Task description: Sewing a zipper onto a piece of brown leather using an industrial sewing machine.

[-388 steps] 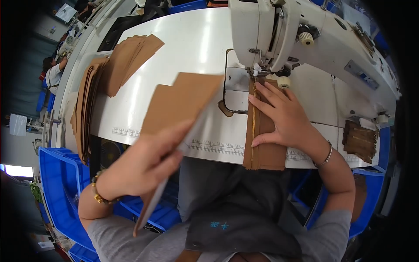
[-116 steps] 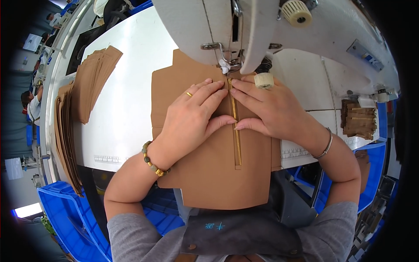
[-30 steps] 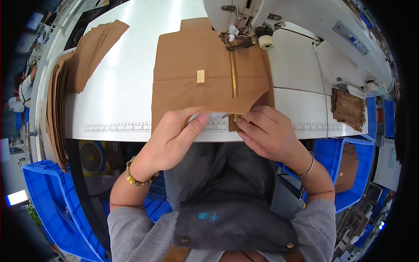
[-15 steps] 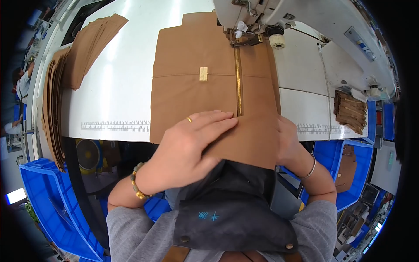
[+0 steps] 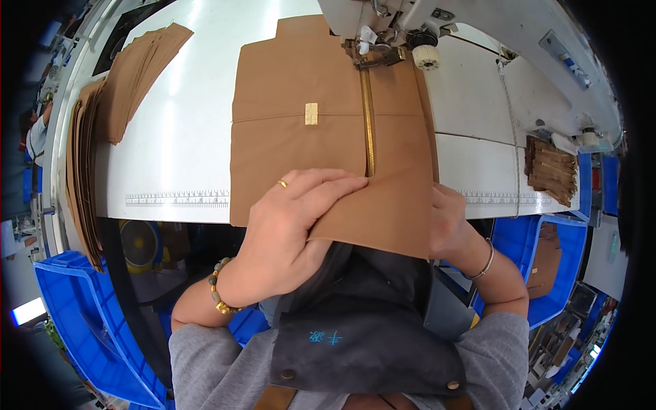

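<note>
A brown fabric panel [image 5: 287, 147] lies over the table's near edge, its far part under the sewing machine's presser foot [image 5: 369, 60]. A gold-toothed zipper [image 5: 370, 130] runs along it from the foot toward me, and a small pale yellow tab [image 5: 311, 114] sits left of the zipper. My left hand [image 5: 290, 229] is closed on the near edge, fingers on top by the zipper's near end and thumb tucked beneath. At the right edge my right hand [image 5: 447, 215] grips the panel with curled fingers, some hidden behind the cloth.
Stacks of brown fabric pieces [image 5: 140, 78] lie at the table's left. A bundle of brown strips [image 5: 550, 171] rests at the right. Blue bins [image 5: 96, 328] stand below the table on both sides. The white machine arm [image 5: 519, 48] spans the far right. A ruler strip [image 5: 178, 199] marks the near edge.
The panel and zipper have shifted slightly left and away from me, both hands moving with them. My left thumb, lying along the near edge before, is now under the cloth.
</note>
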